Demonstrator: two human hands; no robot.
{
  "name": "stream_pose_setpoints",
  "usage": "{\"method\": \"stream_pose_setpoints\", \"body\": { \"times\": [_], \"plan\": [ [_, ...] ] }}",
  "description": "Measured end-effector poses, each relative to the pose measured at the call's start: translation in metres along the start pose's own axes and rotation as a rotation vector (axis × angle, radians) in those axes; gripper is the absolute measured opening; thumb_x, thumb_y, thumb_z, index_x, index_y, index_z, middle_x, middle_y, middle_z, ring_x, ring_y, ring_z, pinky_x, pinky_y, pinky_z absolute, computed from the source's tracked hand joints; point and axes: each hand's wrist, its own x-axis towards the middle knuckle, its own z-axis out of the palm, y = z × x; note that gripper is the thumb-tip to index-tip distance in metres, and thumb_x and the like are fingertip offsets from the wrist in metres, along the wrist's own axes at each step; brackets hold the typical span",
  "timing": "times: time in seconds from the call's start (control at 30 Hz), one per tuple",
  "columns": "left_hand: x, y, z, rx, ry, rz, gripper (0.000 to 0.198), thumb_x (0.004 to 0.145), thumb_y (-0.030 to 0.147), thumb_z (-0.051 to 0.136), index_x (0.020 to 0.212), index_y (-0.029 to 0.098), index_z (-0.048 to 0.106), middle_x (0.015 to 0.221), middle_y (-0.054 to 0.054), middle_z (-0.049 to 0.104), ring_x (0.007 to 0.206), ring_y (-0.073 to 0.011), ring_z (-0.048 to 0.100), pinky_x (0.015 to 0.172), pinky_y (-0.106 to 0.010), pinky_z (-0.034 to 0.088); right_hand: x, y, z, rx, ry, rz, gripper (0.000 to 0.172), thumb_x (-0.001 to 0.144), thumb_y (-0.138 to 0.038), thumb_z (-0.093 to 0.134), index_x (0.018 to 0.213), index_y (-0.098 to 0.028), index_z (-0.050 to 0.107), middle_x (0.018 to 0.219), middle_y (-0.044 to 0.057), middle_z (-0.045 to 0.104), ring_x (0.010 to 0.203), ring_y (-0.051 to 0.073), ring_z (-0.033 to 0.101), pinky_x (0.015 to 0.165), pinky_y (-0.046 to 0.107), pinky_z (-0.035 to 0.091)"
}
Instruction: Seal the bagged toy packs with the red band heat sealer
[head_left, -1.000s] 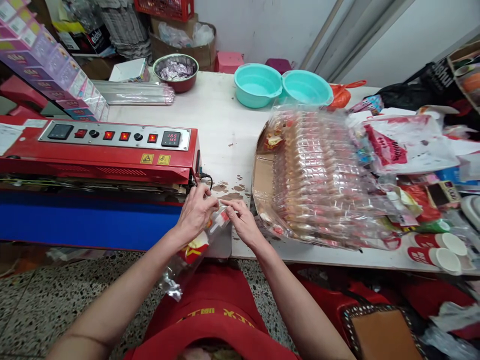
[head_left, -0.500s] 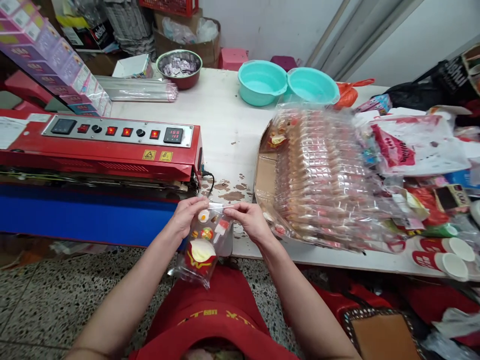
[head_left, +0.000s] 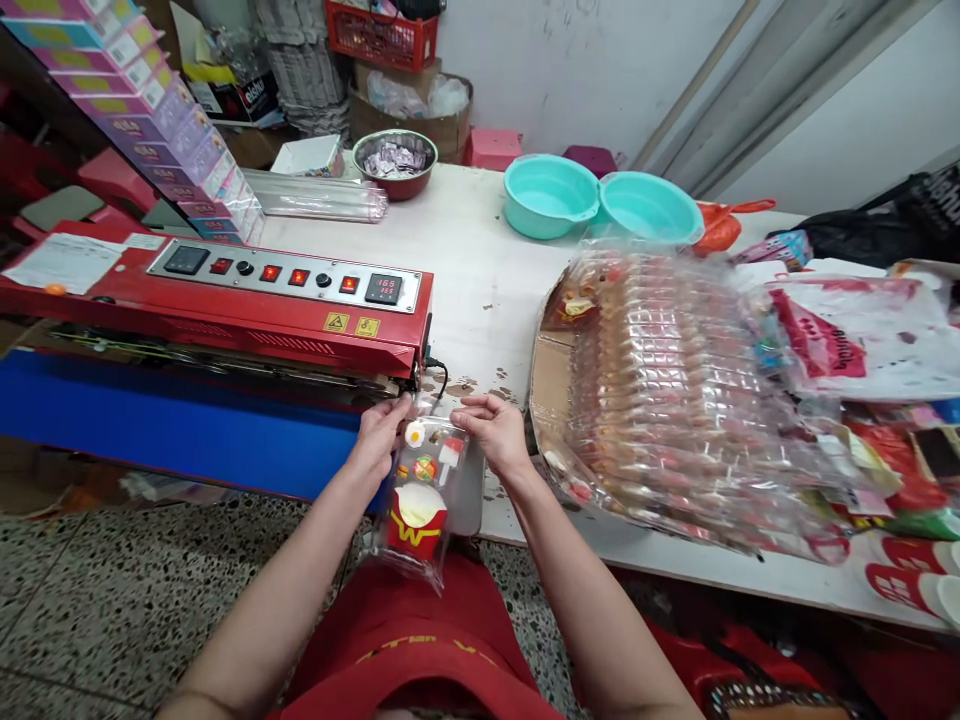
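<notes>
A clear plastic bag (head_left: 418,510) hangs upright between my hands at the table's front edge. Through it show a fried-egg shape, a popsicle shape, small round pieces and a red fries-box shape with a yellow mark. My left hand (head_left: 381,437) pinches the bag's upper left corner, close to the right end of the red sealing machine (head_left: 300,325). At the upper right corner, my right hand (head_left: 496,436) holds the edge between thumb and fingers. The bag's top edge lies just in front of the machine's end.
To the right, a cardboard box (head_left: 551,360) holds a long row of filled clear bags (head_left: 660,370). Two turquoise basins (head_left: 551,200) and a metal bowl of small packets (head_left: 395,165) stand behind. The machine's blue belt (head_left: 187,420) runs leftward. Paper cups (head_left: 911,580) lie at the right edge.
The view has shifted, so the machine and box appear farther right and lower. Both hands still hold the bag's top corners; the right fingers look slightly more raised.
</notes>
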Motion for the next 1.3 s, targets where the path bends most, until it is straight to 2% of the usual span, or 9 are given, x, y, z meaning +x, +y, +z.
{"method": "stream_pose_setpoints", "body": {
  "times": [0.1,0.47,0.63,0.77,0.83,0.93,1.07,1.17,1.3],
  "plan": [
    [0.0,0.009,-0.018,0.006,-0.061,-0.061,0.047,0.053,0.027,0.086,0.09,0.016,0.058,0.076,-0.004,0.07,0.061,-0.0151,0.065,0.057,-0.027,0.055,0.015,0.0,0.01,-0.026,-0.017,0.008,0.045,0.046,-0.035,0.086,0.081,-0.017,0.065,0.067,0.003,0.071,0.059,0.018,0.064,0.057,0.029,0.049],
    [0.028,0.027,-0.066,-0.079,0.206,0.152,0.045,0.052,0.013,0.08,0.088,0.016,0.052,0.078,-0.004,0.068,0.065,-0.0169,0.066,0.062,-0.03,0.057,0.042,0.019,0.073,0.083,-0.047,-0.012,0.042,0.053,-0.04,0.079,0.078,-0.019,0.055,0.064,0.0,0.066,0.058,0.014,0.06,0.057,0.027,0.048],
    [0.027,0.056,-0.11,0.175,0.531,0.331,0.043,0.054,0.014,0.074,0.089,0.018,0.05,0.08,-0.001,0.063,0.077,-0.0204,0.064,0.079,-0.043,0.054,-0.003,0.013,0.052,-0.064,-0.013,-0.208,0.031,0.073,-0.04,0.069,0.092,-0.019,0.056,0.085,0.005,0.07,0.08,0.019,0.066,0.074,0.032,0.053],
    [0.007,0.057,-0.118,0.843,0.86,0.898,0.05,0.064,0.024,0.075,0.108,0.028,0.05,0.124,-0.002,0.056,0.12,-0.0338,0.048,0.108,-0.064,0.027,-0.066,0.012,0.004,-0.367,0.03,-0.399,0.019,0.084,-0.033,0.062,0.099,-0.023,0.06,0.096,0.006,0.07,0.088,0.02,0.066,0.077,0.034,0.054],
    [-0.008,0.042,-0.094,0.955,0.7,1.126,0.053,0.07,0.028,0.073,0.117,0.029,0.049,0.127,-0.005,0.054,0.12,-0.0345,0.047,0.106,-0.062,0.031,-0.094,0.016,-0.029,-0.561,0.151,-0.554,0.015,0.088,-0.03,0.059,0.102,-0.025,0.061,0.099,0.007,0.069,0.093,0.021,0.065,0.082,0.037,0.054],
    [-0.032,0.007,-0.026,1.003,0.064,1.355,0.04,0.079,0.026,0.067,0.116,0.024,0.052,0.114,-0.009,0.058,0.109,-0.0284,0.055,0.096,-0.049,0.046,-0.128,0.02,-0.082,-0.827,0.387,-0.748,0.014,0.087,-0.024,0.06,0.101,-0.026,0.061,0.102,0.007,0.067,0.1,0.024,0.062,0.091,0.045,0.051],
    [-0.051,-0.03,0.068,1.158,-0.723,1.573,0.04,0.085,0.012,0.056,0.122,0.028,0.053,0.135,-0.011,0.049,0.127,-0.0266,0.045,0.1,-0.043,0.044,-0.148,0.021,-0.138,-1.178,0.533,-0.765,0.018,0.086,-0.024,0.063,0.104,-0.028,0.063,0.121,0.009,0.059,0.119,0.028,0.051,0.101,0.051,0.044],
    [-0.046,-0.038,0.108,1.325,-0.925,1.637,0.038,0.083,0.007,0.055,0.114,0.027,0.062,0.145,-0.01,0.044,0.136,-0.0312,0.036,0.101,-0.048,0.041,-0.145,0.018,-0.157,-1.412,0.481,-0.668,0.02,0.087,-0.024,0.063,0.107,-0.029,0.065,0.136,0.009,0.05,0.133,0.031,0.038,0.106,0.053,0.038],
    [-0.029,-0.022,0.132,1.378,-0.955,1.57,0.025,0.081,0.006,0.056,0.093,0.024,0.069,0.138,-0.011,0.052,0.134,-0.0324,0.039,0.103,-0.053,0.038,-0.13,0.0,-0.167,-1.515,0.376,-0.626,0.012,0.089,-0.019,0.058,0.093,-0.026,0.068,0.14,0.007,0.05,0.136,0.031,0.034,0.108,0.054,0.033]
  ]
}}
